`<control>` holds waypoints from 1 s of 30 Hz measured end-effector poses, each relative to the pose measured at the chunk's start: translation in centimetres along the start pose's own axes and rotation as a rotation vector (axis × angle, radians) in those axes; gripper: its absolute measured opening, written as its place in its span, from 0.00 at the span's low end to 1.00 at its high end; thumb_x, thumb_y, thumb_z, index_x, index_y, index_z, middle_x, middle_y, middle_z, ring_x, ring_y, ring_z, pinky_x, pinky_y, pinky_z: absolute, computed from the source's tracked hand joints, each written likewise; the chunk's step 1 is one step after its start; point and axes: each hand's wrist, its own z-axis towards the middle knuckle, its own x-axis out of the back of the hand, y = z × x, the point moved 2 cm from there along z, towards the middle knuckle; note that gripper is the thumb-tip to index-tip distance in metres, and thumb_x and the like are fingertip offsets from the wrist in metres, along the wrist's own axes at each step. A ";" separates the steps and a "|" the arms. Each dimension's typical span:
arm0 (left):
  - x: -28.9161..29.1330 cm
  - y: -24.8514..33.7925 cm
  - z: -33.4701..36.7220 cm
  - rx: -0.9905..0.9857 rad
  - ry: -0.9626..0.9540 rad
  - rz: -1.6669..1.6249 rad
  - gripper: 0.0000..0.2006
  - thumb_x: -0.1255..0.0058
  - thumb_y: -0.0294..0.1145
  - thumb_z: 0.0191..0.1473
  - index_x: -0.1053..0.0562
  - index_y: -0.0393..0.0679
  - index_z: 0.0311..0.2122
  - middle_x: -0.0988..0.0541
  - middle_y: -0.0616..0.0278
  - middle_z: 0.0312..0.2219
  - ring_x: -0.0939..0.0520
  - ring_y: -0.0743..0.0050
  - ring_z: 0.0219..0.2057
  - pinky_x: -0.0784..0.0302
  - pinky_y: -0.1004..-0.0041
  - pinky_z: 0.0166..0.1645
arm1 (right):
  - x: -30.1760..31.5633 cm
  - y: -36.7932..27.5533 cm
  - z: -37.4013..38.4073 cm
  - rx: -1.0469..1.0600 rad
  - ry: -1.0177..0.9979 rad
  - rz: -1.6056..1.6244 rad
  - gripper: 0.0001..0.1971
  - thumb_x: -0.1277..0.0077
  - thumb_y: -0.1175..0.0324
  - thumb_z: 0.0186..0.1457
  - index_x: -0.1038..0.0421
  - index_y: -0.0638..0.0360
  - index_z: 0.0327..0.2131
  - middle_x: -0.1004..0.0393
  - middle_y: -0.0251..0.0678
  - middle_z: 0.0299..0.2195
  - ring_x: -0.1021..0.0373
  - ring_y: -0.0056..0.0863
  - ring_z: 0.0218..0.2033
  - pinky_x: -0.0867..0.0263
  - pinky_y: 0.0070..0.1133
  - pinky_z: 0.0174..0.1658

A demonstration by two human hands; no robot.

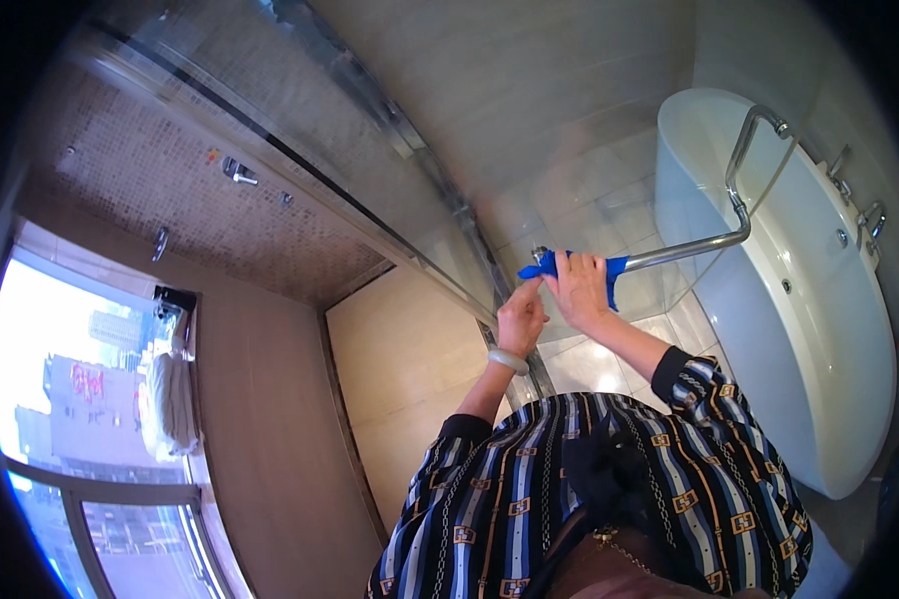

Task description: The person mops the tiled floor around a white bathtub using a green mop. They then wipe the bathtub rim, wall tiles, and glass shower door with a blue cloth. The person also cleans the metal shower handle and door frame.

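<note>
1. Beside the white bathtub (pixel 769 329), the chrome grab rail (pixel 694 243) carries a blue cloth (pixel 549 266) at its end
2. Right hand (pixel 579 285) clamps the cloth; left hand (pixel 520 317) pinches its corner
3. Risk: the cloth could slide off smooth metal

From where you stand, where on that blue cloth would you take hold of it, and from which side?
I'd grip the blue cloth where it wraps the metal rail, coming from above with fingers curled over it, as the right hand does. The bar is thin and round, so a hand closes around it. The loose corner on the left suits a pinch, where the left hand reaches.
</note>
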 end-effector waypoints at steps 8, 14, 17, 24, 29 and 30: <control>3.0 2.2 2.3 -0.243 0.098 0.233 0.14 0.52 0.17 0.47 0.25 0.42 0.40 0.23 0.55 0.34 0.22 0.65 0.28 0.24 0.71 0.32 | -1.0 3.6 -2.5 0.145 0.217 -0.175 0.25 0.54 0.72 0.50 0.37 0.51 0.55 0.37 0.49 0.49 0.38 0.41 0.51 0.49 0.35 0.54; 4.9 6.9 6.2 -0.399 0.344 0.259 0.11 0.48 0.19 0.47 0.27 0.40 0.38 0.27 0.58 0.31 0.26 0.66 0.30 0.28 0.70 0.36 | 3.7 2.9 2.6 0.028 0.522 0.387 0.30 0.50 0.78 0.46 0.38 0.51 0.56 0.36 0.49 0.49 0.40 0.47 0.53 0.47 0.43 0.56; 3.9 8.5 7.9 -0.392 0.386 0.247 0.13 0.44 0.23 0.48 0.31 0.38 0.40 0.29 0.57 0.32 0.29 0.67 0.29 0.30 0.71 0.35 | 5.2 2.1 4.8 0.117 0.584 0.302 0.28 0.54 0.77 0.49 0.37 0.48 0.56 0.35 0.46 0.49 0.40 0.47 0.54 0.48 0.45 0.58; 2.1 12.0 10.6 -0.390 0.453 0.243 0.29 0.38 0.33 0.47 0.39 0.35 0.51 0.34 0.49 0.44 0.30 0.59 0.44 0.32 0.66 0.44 | -2.3 6.0 -0.3 0.431 0.017 -0.093 0.25 0.55 0.72 0.50 0.36 0.42 0.54 0.35 0.36 0.55 0.44 0.35 0.60 0.52 0.44 0.61; 1.7 10.7 11.8 -0.336 0.152 0.397 0.27 0.44 0.37 0.53 0.40 0.32 0.52 0.35 0.43 0.44 0.30 0.47 0.44 0.32 0.62 0.48 | -2.3 8.3 -1.9 0.563 0.047 -0.049 0.21 0.52 0.68 0.48 0.33 0.43 0.50 0.37 0.31 0.58 0.41 0.33 0.58 0.47 0.44 0.56; 1.5 10.5 12.0 -0.378 0.167 0.385 0.19 0.47 0.35 0.55 0.37 0.33 0.46 0.34 0.43 0.42 0.30 0.45 0.40 0.31 0.61 0.45 | -1.4 8.1 -1.0 0.541 0.152 -0.096 0.19 0.50 0.70 0.46 0.29 0.44 0.46 0.34 0.34 0.52 0.35 0.34 0.49 0.38 0.35 0.48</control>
